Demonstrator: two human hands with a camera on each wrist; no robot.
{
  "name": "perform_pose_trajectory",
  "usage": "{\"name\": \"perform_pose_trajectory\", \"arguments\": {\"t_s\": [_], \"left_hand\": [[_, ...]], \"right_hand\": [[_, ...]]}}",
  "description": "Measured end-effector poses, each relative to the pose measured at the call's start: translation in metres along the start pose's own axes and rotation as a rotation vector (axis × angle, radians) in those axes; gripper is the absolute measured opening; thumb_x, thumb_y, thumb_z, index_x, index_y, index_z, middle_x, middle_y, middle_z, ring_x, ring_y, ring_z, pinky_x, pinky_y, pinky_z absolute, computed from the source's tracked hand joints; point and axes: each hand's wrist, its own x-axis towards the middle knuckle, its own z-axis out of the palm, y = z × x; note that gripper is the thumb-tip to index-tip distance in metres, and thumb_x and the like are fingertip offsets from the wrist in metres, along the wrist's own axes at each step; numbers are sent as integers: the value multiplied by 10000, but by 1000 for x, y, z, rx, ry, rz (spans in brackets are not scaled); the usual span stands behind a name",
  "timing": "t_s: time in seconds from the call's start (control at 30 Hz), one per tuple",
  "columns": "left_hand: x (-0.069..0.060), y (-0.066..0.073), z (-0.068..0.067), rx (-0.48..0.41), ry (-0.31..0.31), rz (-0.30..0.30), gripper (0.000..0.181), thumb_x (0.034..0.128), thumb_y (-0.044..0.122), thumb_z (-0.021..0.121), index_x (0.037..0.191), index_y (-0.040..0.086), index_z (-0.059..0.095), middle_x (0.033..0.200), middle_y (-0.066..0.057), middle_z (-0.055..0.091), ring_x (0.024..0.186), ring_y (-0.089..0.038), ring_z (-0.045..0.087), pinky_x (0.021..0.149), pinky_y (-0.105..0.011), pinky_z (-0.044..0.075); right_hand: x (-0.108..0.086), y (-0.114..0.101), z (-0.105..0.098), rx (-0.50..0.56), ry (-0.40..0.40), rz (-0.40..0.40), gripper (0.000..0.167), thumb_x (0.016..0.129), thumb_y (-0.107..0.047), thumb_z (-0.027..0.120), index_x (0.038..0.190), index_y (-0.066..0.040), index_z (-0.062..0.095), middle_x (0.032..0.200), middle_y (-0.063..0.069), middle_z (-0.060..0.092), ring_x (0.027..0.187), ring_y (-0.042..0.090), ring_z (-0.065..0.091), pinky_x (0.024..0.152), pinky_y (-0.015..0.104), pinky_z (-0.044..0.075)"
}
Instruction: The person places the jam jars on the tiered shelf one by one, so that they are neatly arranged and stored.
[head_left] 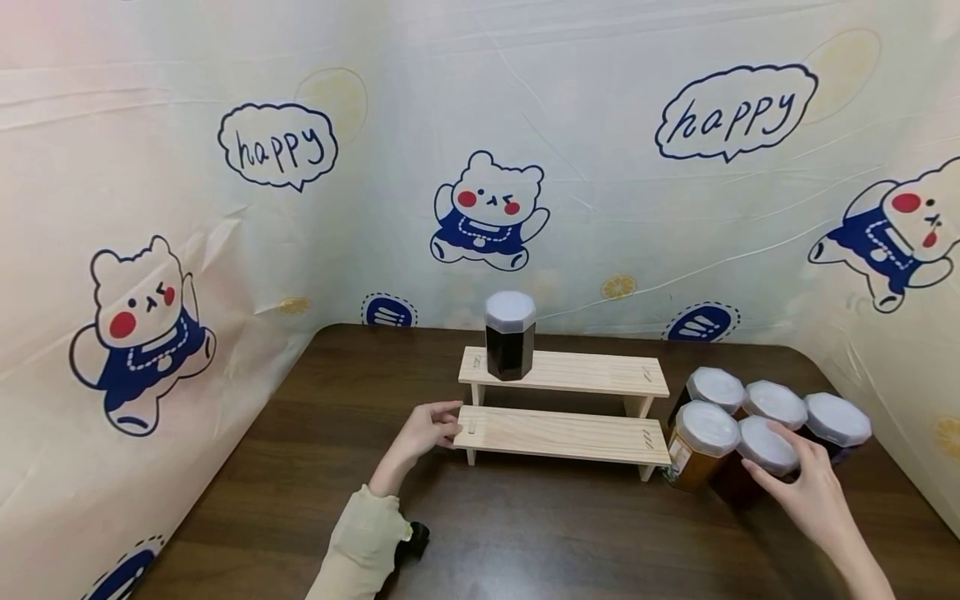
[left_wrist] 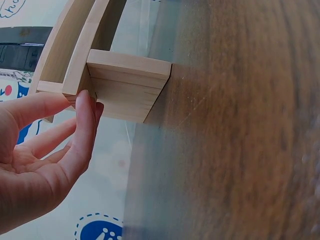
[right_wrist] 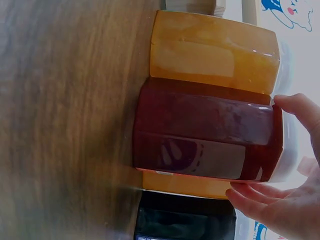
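Note:
A two-tier wooden rack (head_left: 562, 433) stands on the table, a dark jar (head_left: 510, 346) with a white lid upright on its upper tier. At the left end of the lower tier, the left hand (head_left: 423, 429) pinches the board's corner between thumb and fingers, as the left wrist view shows at the wooden board (left_wrist: 80, 60). The right hand (head_left: 813, 492) has its thumb and fingers around the lid of a dark red jar (head_left: 767, 447). In the right wrist view, the red jar (right_wrist: 205, 130) stands beside an amber jar (right_wrist: 215, 50), with the right hand (right_wrist: 295, 190) at its lid.
Several other white-lidded jars stand close together right of the rack, among them an amber one (head_left: 701, 442) near its end and a dark one (head_left: 836, 421) at the far right. Patterned cloth (head_left: 390, 208) hangs behind the brown table (head_left: 315, 500). A black object (head_left: 415, 540) is by the left sleeve.

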Motion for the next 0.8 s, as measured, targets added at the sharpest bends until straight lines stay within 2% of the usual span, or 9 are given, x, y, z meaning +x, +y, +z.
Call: {"name": "perform_pose_trajectory", "arguments": {"t_s": [0.1,0.27,0.53,0.67,0.7,0.8], "left_hand": [[-5,10,1,2,8,-20,415,787,-80,559,1193,-122,479,836,-207,591,594,-151,570,557,-332,543],[-12,23,2,5,0,-16,414,791,-95,543,1193,-149,458,865,-269,573,591,-152,563,568,-357,543],[0,3,1,-5,16,-29,425,785,-75,565,1200,-108,482,841,-199,590,597,-135,564,547,-312,541],[1,1,1,4,8,-22,429,793,-57,565,1209,-105,474,842,-187,595,598,-143,570,552,-322,542],[1,1,1,4,5,-21,431,793,-58,562,1211,-106,472,841,-183,596,599,-146,570,553,-323,542],[2,-1,1,4,1,-14,428,791,-64,558,1208,-110,472,832,-173,598,604,-146,571,553,-327,542]], "right_hand": [[-1,1,3,8,7,4,571,746,-114,686,1220,57,417,1133,345,356,1035,466,296,746,577,283],[-1,1,10,24,31,17,604,721,-81,703,1231,19,395,1117,350,359,1023,469,304,722,586,286],[1,1,13,23,97,42,625,662,-65,745,1210,-10,450,1085,304,436,984,422,376,729,553,307],[2,2,11,13,139,62,616,612,-75,778,1166,-28,512,1052,289,464,957,390,418,722,526,325],[2,8,13,6,151,57,620,607,-92,786,1171,-62,528,1044,254,482,964,344,432,741,489,339],[3,17,15,18,173,48,628,591,-106,798,1164,-81,543,1014,244,489,960,347,439,741,506,338]]}}
